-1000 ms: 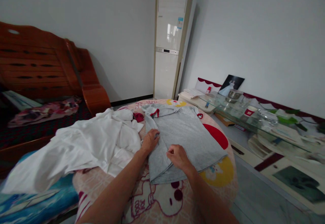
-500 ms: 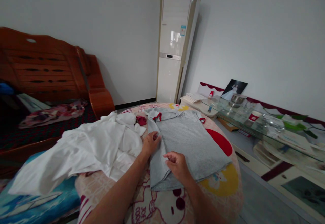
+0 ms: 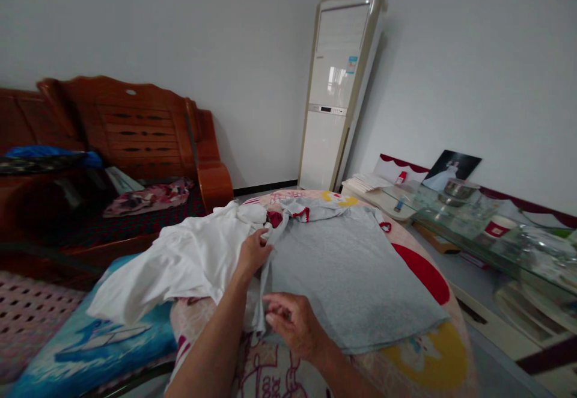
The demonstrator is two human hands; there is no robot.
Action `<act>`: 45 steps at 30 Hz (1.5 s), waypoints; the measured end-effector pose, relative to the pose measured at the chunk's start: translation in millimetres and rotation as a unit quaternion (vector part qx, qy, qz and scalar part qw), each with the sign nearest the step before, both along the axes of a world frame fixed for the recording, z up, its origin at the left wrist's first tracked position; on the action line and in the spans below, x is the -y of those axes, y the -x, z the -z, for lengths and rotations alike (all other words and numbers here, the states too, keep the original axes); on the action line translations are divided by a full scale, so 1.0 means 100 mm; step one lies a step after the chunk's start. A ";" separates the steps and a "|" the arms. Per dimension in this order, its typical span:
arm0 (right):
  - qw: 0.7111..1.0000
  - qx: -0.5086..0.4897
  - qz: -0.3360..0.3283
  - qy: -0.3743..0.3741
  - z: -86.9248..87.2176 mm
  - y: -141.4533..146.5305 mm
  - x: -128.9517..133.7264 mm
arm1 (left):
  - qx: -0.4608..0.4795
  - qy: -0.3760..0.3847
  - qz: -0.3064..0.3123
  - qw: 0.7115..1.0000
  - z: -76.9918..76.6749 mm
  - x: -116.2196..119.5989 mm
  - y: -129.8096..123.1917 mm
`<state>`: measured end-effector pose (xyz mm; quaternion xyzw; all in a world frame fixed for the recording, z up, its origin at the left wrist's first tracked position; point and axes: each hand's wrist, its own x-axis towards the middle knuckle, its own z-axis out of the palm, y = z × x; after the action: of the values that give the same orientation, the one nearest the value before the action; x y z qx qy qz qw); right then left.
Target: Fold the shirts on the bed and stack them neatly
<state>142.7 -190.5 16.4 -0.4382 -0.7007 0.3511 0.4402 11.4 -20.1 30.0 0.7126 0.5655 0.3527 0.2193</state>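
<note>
A grey short-sleeved shirt [image 3: 347, 278] with red trim at its sleeves is spread over a round cloth-covered table [image 3: 193, 320]. My left hand [image 3: 253, 252] pinches the shirt's left side edge, which stands slightly raised. Lower along that same edge, my right hand [image 3: 293, 324] has its fingers curled round the fabric near the hem; the fingertips are partly hidden. Left of the shirt lies a heap of white cloth [image 3: 193, 251], close beside my left hand. A small dark red cloth [image 3: 274, 219] shows between the two garments.
A blue printed cushion or cloth [image 3: 130, 332] lies beside the table, under the end of the white heap. A wooden sofa [image 3: 144, 127] stands behind on the left. To the right, a glass-topped cabinet [image 3: 433, 217] holds a paper cup [image 3: 497, 229], bowls and papers. A tall air conditioner [image 3: 327, 85] fills the corner.
The view has turned left. My hands have shifted outward to the left with the shirt's edge, and the strip that was folded inward now lies opened out.
</note>
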 end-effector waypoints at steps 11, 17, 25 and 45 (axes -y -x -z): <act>0.945 0.264 0.186 0.043 0.13 -0.44 -0.03 | -0.111 0.055 0.013 0.992 -0.08 0.13 0.08; 0.900 0.419 0.117 -0.008 0.19 -0.40 0.03 | -0.118 0.042 0.040 0.991 -0.05 0.20 0.13; 0.889 0.438 0.130 -0.022 0.28 -0.35 -0.04 | -0.045 0.018 0.129 0.991 0.02 0.35 0.27; 0.849 0.429 0.302 0.071 0.06 -0.57 0.01 | 0.159 0.165 0.136 0.964 0.14 0.59 0.30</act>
<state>199.5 -191.2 10.4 -0.7649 -0.6263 0.0267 0.1483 -18.2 -78.7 16.1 0.6715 0.4716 0.3303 0.4666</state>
